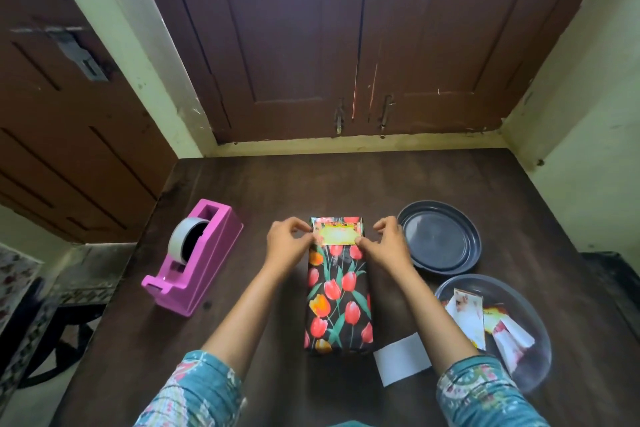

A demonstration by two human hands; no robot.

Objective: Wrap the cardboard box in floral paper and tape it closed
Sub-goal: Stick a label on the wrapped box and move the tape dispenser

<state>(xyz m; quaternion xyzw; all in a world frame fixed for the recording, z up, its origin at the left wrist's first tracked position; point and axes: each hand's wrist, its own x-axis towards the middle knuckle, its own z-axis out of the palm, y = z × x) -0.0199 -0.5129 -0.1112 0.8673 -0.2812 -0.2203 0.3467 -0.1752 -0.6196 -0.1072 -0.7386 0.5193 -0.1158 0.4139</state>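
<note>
The box (337, 291), fully covered in floral paper, lies mid-worktop (277, 184). Left hand (289, 243) and right hand (386, 244) pinch a yellow label (335, 236) by its ends, flat on the far end. Pink tape dispenser (194, 260) sits left.

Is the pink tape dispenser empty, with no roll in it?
No, a grey-white roll of tape sits in the pink tape dispenser on the table's left side.

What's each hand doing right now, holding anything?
Left hand: fingertips pinched on the left edge of the yellow gift tag atop the wrapped box.
Right hand: pinched on the tag's right edge.
</note>
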